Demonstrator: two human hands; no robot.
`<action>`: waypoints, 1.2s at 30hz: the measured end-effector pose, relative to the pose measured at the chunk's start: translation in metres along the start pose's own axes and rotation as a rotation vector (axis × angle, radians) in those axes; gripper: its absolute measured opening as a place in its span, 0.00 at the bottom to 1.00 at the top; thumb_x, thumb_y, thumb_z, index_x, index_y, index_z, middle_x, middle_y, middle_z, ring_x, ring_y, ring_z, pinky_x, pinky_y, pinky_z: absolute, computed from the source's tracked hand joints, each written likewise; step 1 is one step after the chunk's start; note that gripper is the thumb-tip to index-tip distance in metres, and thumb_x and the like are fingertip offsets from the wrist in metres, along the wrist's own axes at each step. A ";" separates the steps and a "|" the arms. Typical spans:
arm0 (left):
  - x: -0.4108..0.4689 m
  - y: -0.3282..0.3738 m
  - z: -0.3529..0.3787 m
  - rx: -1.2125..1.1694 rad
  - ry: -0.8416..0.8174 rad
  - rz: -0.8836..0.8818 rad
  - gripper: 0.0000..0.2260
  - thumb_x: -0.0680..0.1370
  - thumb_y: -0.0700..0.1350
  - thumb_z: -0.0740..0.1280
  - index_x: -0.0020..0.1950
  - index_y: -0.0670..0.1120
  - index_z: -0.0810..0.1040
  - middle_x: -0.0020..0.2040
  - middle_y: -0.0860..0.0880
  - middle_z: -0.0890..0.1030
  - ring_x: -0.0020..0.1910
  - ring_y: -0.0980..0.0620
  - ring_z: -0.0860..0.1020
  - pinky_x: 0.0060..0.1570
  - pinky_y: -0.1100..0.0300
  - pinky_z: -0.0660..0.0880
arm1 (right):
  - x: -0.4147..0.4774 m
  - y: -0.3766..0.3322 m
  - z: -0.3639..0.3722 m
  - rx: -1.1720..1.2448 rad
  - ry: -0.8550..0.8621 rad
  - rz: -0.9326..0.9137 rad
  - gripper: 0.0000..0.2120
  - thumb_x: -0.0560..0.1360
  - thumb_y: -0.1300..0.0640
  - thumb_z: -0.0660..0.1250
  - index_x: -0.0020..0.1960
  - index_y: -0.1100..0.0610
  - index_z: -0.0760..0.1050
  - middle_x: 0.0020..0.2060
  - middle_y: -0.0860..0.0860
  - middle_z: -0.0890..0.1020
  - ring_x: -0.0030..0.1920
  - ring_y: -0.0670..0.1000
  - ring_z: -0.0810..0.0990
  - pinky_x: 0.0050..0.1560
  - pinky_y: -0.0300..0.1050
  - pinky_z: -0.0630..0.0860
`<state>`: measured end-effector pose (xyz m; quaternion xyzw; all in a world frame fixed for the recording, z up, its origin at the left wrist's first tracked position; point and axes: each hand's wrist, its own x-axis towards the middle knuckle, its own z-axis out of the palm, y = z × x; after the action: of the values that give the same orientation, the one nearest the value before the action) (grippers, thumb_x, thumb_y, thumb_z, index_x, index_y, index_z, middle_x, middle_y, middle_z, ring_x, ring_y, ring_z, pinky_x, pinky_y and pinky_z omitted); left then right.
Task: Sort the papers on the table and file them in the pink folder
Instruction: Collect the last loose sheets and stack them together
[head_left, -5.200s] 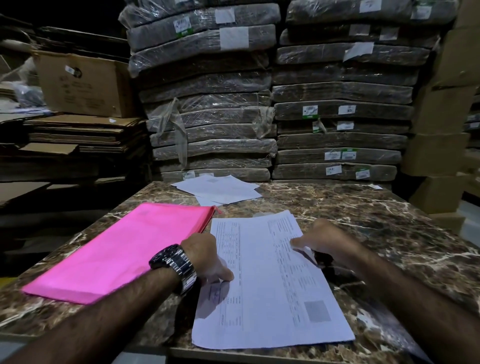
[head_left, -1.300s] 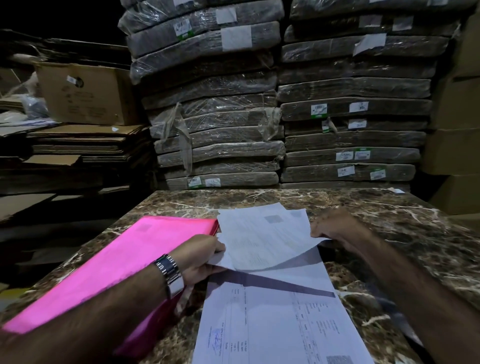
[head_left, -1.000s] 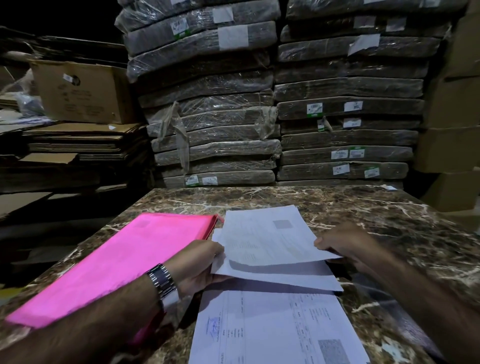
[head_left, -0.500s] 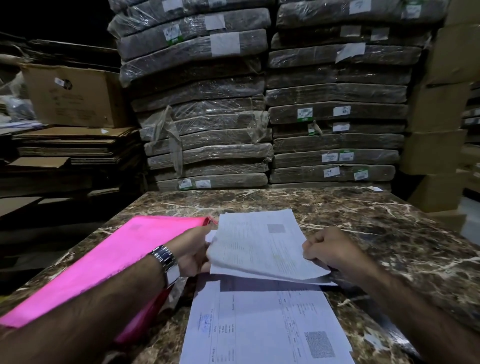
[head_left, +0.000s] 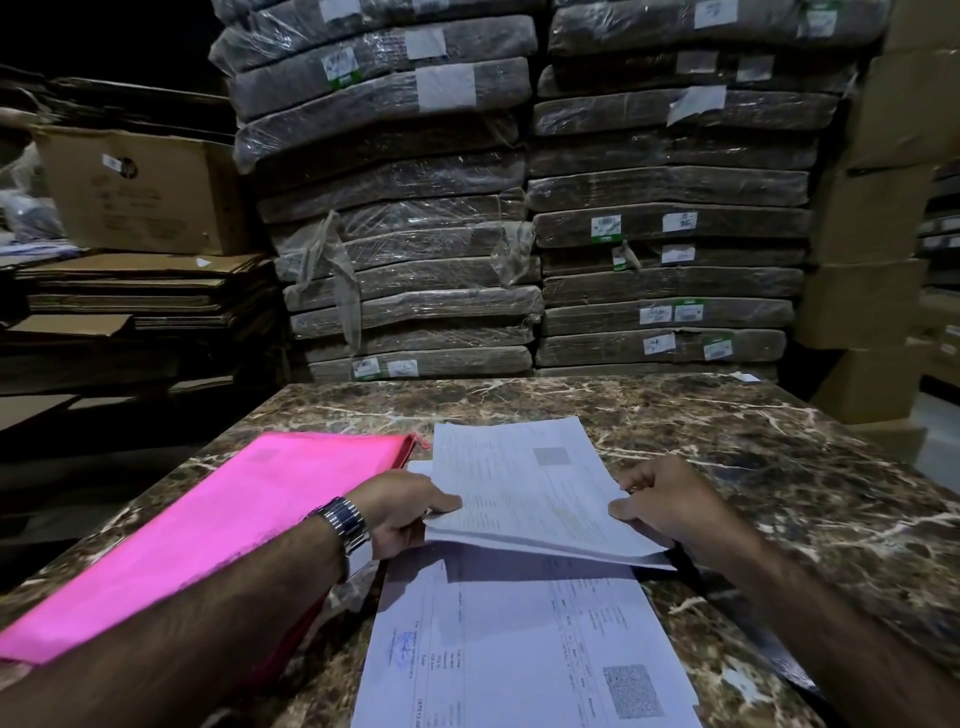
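My left hand (head_left: 400, 512) pinches the left edge of a small sheaf of papers (head_left: 530, 493), thumb lying on top and the other fingers tucked beneath. My right hand (head_left: 670, 506) grips the opposite edge the same way, thumb on the top sheet and fingers curled under. Between them the sheaf is lifted a little off the marble worktop (head_left: 779, 457). Its raised near edge casts a shadow onto a single printed sheet (head_left: 519, 649) that lies flat just in front of me, with a square code block near its lower right corner. I cannot tell whether the far end of the sheaf touches the worktop. The pink folder (head_left: 208, 530) lies flat to my left, slanting from the near left edge toward the middle. Its far corner is just beside the sheaf, and my left forearm crosses over its near part. A metal wristwatch (head_left: 343, 522) sits on my left wrist. Beyond the worktop stand two tall stacks of plastic-wrapped bundles (head_left: 519, 208) with white labels. A cardboard box (head_left: 140, 192) sits above a pile of flattened cardboard (head_left: 140, 291) on the left, and brown cartons (head_left: 872, 218) are stacked on the right.
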<state>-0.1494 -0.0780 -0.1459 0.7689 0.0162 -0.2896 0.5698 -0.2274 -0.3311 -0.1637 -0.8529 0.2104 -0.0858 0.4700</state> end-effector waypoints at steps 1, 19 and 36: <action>-0.001 0.001 0.000 -0.014 0.008 0.034 0.04 0.78 0.35 0.65 0.43 0.39 0.76 0.32 0.45 0.83 0.29 0.50 0.82 0.27 0.60 0.78 | -0.001 -0.001 0.000 0.011 0.016 0.001 0.05 0.67 0.64 0.75 0.42 0.64 0.82 0.37 0.57 0.85 0.37 0.55 0.82 0.36 0.46 0.75; -0.083 -0.045 -0.014 0.286 0.071 0.249 0.11 0.73 0.41 0.73 0.54 0.47 0.78 0.45 0.48 0.86 0.43 0.50 0.85 0.47 0.53 0.81 | -0.055 -0.017 -0.009 -0.123 -0.177 -0.030 0.13 0.70 0.65 0.74 0.53 0.60 0.77 0.33 0.51 0.78 0.26 0.45 0.75 0.20 0.31 0.66; -0.073 -0.044 -0.008 1.073 0.365 0.352 0.20 0.69 0.54 0.75 0.28 0.47 0.68 0.27 0.52 0.69 0.27 0.54 0.67 0.25 0.63 0.60 | -0.065 -0.023 0.000 -0.181 -0.198 0.091 0.14 0.69 0.53 0.76 0.43 0.63 0.76 0.33 0.54 0.80 0.33 0.51 0.77 0.33 0.40 0.71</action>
<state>-0.2223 -0.0335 -0.1486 0.9780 -0.1626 -0.0214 0.1288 -0.2793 -0.2919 -0.1408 -0.8856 0.2084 0.0393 0.4131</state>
